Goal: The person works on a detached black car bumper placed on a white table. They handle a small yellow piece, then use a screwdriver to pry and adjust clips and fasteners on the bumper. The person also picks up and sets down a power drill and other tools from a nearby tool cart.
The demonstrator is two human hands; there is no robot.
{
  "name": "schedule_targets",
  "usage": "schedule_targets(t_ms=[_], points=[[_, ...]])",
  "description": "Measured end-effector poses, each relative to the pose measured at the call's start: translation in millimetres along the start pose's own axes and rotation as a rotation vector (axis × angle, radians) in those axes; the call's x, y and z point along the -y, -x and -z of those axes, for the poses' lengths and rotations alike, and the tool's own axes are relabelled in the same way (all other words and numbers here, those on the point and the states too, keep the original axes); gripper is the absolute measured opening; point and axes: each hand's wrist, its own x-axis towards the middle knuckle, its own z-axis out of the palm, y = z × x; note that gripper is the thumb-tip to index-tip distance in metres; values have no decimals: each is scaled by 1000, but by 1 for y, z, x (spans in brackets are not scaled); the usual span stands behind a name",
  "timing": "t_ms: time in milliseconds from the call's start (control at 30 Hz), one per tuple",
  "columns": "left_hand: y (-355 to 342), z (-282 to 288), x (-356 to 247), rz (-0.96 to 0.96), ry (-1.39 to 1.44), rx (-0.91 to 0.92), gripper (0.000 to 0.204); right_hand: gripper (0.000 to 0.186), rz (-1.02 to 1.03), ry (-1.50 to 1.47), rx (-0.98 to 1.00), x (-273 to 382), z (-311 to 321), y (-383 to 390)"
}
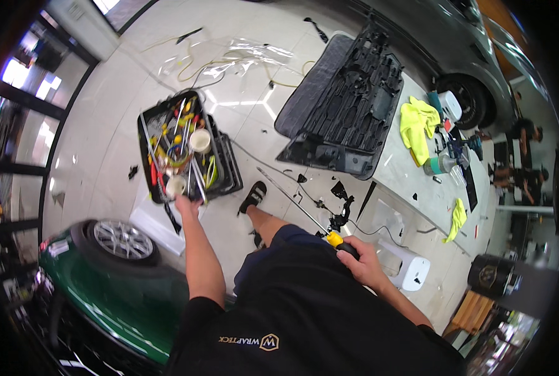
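My right hand (361,262) is closed round the yellow-and-black handle (336,239) of a long-shafted screwdriver, its metal shaft (311,212) pointing up and left over the floor. My left hand (188,203) is at the near edge of a black tray (230,164) heaped with tools, beside a cream tape roll (175,185); its fingertips are partly hidden, and what they grip is unclear. Another cream roll (200,141) sits among pliers, screwdrivers and other tools. My sandalled foot (253,195) shows just right of the tray.
A green car (97,294) is close at lower left, a grey car at upper right (430,44). A table (411,194) bears large dark panels (348,100), yellow cloths (417,122) and bottles. Cables and black scraps (339,191) litter the floor. Co-workers (530,182) are at far right.
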Motion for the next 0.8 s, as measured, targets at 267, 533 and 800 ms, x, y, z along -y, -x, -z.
schedule_targets(t_ms=[267, 533, 800], points=[[-82, 49, -79, 4, -262, -209, 51, 35, 58, -81, 16, 77, -1, -163], [-91, 49, -198, 279, -1095, -111, 48, 34, -49, -152, -365, 96, 42, -176], [-122, -264, -271, 260, -3040, 1509, 37, 30, 37, -124, -804, 99, 110, -241]])
